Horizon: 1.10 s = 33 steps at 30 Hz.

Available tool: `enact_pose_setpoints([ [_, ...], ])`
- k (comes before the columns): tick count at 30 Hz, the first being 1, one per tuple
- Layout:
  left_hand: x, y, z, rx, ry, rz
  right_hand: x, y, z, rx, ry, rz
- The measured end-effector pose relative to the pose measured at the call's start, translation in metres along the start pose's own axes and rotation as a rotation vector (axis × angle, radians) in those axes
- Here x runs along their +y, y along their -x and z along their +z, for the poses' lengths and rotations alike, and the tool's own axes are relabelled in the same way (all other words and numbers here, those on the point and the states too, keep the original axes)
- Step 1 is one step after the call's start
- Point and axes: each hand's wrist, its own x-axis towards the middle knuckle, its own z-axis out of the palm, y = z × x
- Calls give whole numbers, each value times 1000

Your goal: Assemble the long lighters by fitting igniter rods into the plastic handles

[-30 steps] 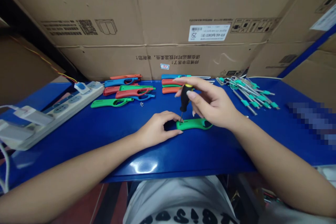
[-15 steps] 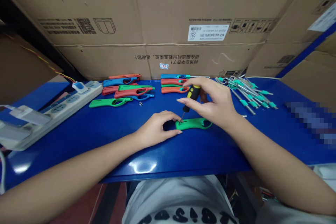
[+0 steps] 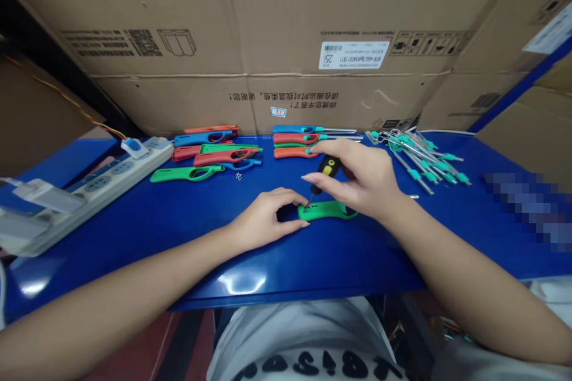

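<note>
A green long-nosed lighter point(image 3: 325, 209) lies flat on the blue table, its trigger end and metal tube partly hidden under my right hand. My left hand point(image 3: 268, 218) is closed around the lighter's left end, thumb on the near side and index finger on the far side. In my right hand point(image 3: 364, 175) is a black and yellow screwdriver point(image 3: 329, 168), held tilted with its tip down on the left end of the green body. Beyond my hands lie finished-looking lighters with tubes, such as an orange one point(image 3: 292, 153) and a blue one point(image 3: 295, 130).
Several coloured lighter shells point(image 3: 185, 174) lie at back left, with tiny screws point(image 3: 239, 176) beside them. A heap of metal tubes with teal parts point(image 3: 424, 158) is at back right. A white power strip point(image 3: 111, 184) runs along the left. A cardboard sheet point(image 3: 250, 41) stands behind.
My right hand has dropped slightly and turned, tilting the screwdriver's handle. The tip stays at the same spot on the lighter, and my left hand keeps its place.
</note>
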Motion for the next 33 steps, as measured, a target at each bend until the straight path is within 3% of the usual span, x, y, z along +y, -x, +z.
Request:
enact_pose_setpoints([
  [6,1,-1,0,-14,18,-2,2,-2,2,-202,-356,149],
  [10,1,-1,-1,-19,12,-2,11,0,-1,-48,-30,63],
  [12,2,-1,-1,-14,9,-1,11,2,-4,-44,95,-14],
  [18,1,-1,-1,-8,-1,-1,-3,0,-5,-254,-277,35],
  [20,0,0,0,3,-5,6,-4,0,-3,-198,-222,6],
  [23,0,0,1,18,-9,6,-1,2,-3,-52,55,-139],
  [26,1,0,0,5,-7,-4,0,3,-5,-76,69,-231],
  [30,3,-1,-1,-1,-2,-10,-5,-1,-3,-233,-281,-4],
  [33,1,0,0,-6,-6,-1,-3,-1,-3,-163,-195,7],
])
